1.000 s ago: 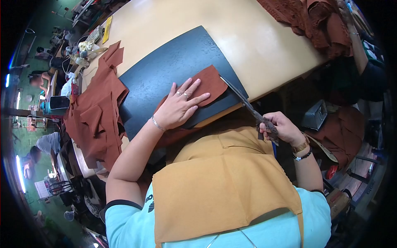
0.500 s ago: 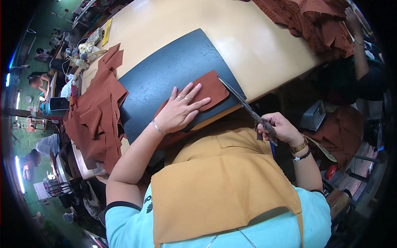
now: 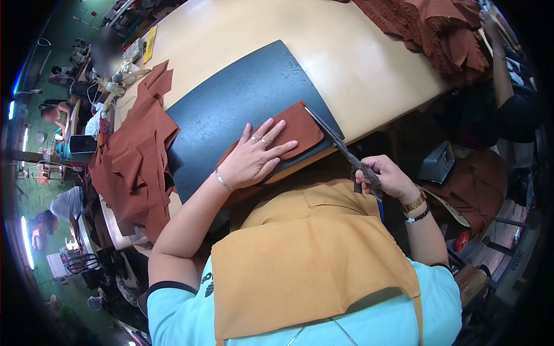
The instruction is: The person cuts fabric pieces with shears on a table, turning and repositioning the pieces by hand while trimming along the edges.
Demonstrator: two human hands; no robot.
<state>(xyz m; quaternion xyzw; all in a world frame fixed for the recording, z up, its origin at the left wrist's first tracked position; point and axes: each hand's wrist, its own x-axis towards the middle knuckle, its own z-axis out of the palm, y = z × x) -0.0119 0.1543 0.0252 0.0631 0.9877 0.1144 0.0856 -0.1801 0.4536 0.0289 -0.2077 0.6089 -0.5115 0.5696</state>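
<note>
My left hand point(image 3: 251, 158) lies flat with fingers spread on a reddish-brown piece of leather or cloth point(image 3: 306, 131), pressing it onto a dark mat point(image 3: 231, 95). In my right hand point(image 3: 389, 177) are long scissors point(image 3: 341, 143) with dark wrapped handles, pointing up and left. Their blades lie along the right-hand end of the brown piece, near its upper corner. Whether the blades are parted is too fine to tell. Part of the brown piece is hidden under my left hand and hangs toward my apron point(image 3: 311, 259).
Loose brown scraps point(image 3: 135, 167) lie left of the mat on the pale table point(image 3: 369, 63). A larger brown heap point(image 3: 433, 29) is at the back right, near another person's arm point(image 3: 501, 75). A yellow-handled brush point(image 3: 130, 75) and other tools line the far left edge.
My left hand and the brown piece have shifted slightly right. My right hand has moved slightly left and up with the scissors. A blurred dark shape has appeared at the upper left.
</note>
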